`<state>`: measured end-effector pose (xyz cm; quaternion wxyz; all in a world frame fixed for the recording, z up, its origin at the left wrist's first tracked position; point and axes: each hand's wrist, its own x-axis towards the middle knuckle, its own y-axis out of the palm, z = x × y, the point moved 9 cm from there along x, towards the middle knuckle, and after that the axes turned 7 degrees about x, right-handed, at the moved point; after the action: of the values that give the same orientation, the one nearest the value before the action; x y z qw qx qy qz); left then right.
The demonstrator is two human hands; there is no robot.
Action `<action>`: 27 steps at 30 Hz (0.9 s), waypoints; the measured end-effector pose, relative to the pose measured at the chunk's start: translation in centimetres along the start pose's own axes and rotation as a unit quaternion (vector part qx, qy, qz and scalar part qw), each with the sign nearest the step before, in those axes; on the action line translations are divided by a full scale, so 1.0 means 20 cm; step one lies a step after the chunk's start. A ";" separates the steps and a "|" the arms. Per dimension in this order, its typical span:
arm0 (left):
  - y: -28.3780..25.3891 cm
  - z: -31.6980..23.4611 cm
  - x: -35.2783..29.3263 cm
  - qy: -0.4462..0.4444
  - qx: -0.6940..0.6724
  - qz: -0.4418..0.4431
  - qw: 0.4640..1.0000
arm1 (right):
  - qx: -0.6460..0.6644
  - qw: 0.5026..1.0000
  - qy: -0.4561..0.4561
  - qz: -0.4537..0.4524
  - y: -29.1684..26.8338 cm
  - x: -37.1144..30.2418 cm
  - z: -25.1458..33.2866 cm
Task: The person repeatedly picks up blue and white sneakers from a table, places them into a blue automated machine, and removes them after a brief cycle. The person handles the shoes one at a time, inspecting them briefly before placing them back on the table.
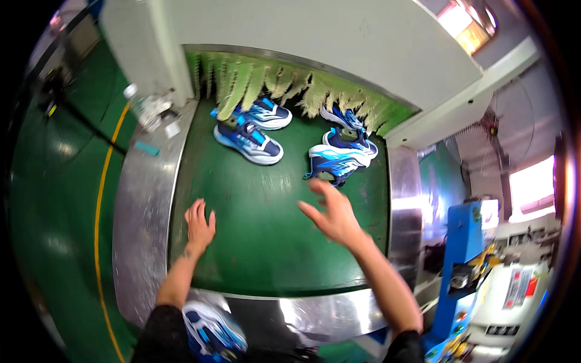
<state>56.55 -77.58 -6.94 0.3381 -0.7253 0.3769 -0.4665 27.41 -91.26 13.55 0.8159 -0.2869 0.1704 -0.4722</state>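
While a blue-and-white shoe point(340, 158) lies tipped just beyond the right hand point(336, 216), contact unclear, that hand's fingers are spread, holding nothing. Left hand point(199, 228): fingers loosely open, empty, near the green surface's point(260, 242) left edge. Metal frame point(145, 224) around; green fringe point(382, 109) ahead; fan point(491, 126) at right.

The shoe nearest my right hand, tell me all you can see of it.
The shoe is a fabric-looking sneaker in blue, navy and white, with a pale sole. A blue loop shows at its left end, and an olive-grey insert sits in its opening. It appears tipped on its side on the green surface, opening toward you. It overlaps a second shoe in view; whether it touches that or your right hand is unclear.
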 end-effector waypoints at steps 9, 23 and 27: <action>0.14 0.10 0.13 -0.035 -0.081 0.035 0.996 | -0.097 0.987 0.080 -0.104 0.71 1.18 -0.51; 0.00 -0.86 -0.05 -0.155 -0.409 0.479 0.761 | 0.349 0.857 0.375 -0.064 0.03 -1.73 -0.30; -0.48 -1.75 -0.70 -0.165 -0.506 0.793 0.295 | 0.135 0.987 0.004 0.091 -0.48 -1.53 0.37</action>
<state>22.34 -65.72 7.10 0.1650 -0.1631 0.8671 0.4409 9.76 -66.12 25.61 0.8861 -0.1551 0.1341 -0.4157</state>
